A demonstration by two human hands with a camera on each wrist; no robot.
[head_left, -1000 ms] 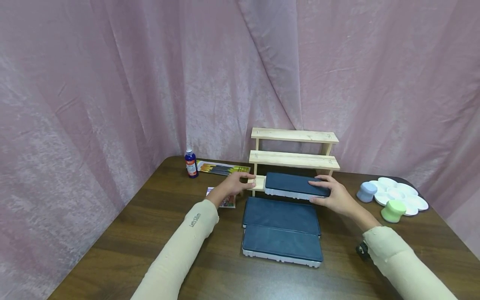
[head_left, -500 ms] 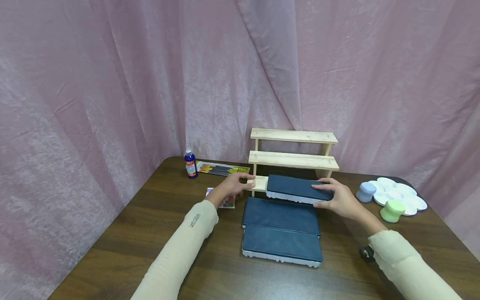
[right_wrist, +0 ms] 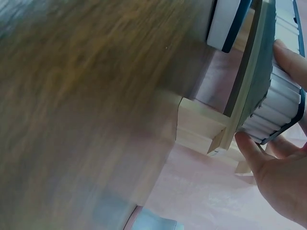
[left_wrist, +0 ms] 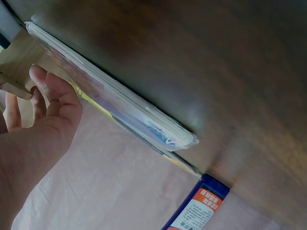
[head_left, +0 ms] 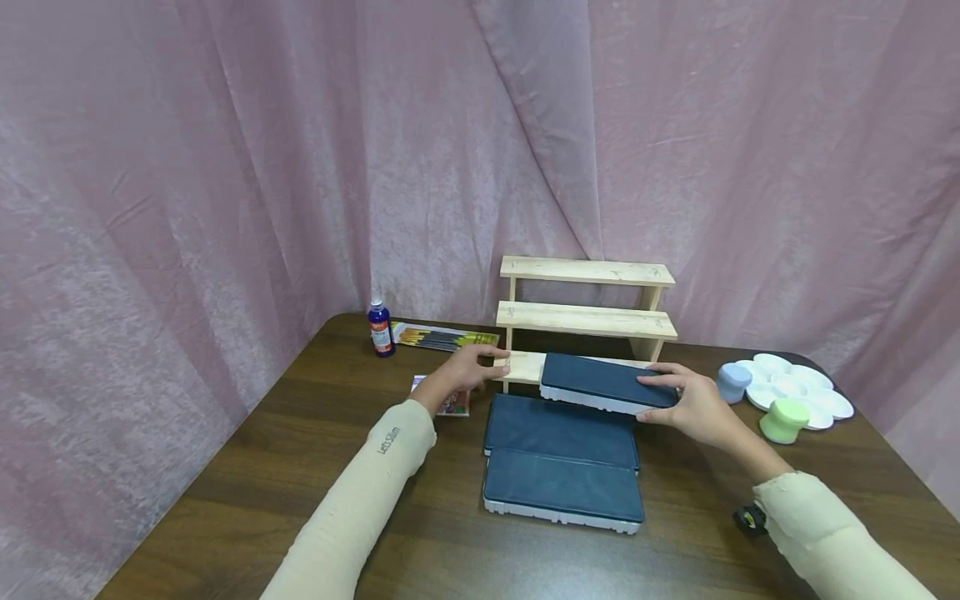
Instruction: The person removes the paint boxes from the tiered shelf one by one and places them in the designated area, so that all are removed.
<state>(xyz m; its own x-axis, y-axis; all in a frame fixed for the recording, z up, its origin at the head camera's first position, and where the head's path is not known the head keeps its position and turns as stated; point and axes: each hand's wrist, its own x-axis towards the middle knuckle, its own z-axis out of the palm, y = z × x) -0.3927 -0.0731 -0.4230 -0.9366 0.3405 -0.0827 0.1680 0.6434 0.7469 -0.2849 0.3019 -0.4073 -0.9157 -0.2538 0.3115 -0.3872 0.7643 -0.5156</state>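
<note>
My left hand (head_left: 468,369) pinches the left end of the lowest board of a three-step wooden shelf rack (head_left: 585,317). On that lowest board lies a flat paint box with a dark blue lid and white ridged base (head_left: 596,379), turned so its right end juts past the board's front edge. My right hand (head_left: 693,404) grips this box at its right end, fingers on the lid and thumb at the base. In the right wrist view the thumb sits low against the ridged side (right_wrist: 276,108). Two similar blue-lidded boxes (head_left: 562,487) lie on the table in front of the rack.
Behind my left hand are a booklet-like packet (head_left: 456,406), a pack of brushes (head_left: 442,337) and a blue bottle (head_left: 382,331). At right stand a white flower-shaped palette (head_left: 791,385), a blue cup (head_left: 732,383) and a green cup (head_left: 784,422). A pink curtain hangs behind.
My right hand has drawn the box rightward and its right end toward the front, baring more of the lowest board at left. My left hand has stayed at the board's end.
</note>
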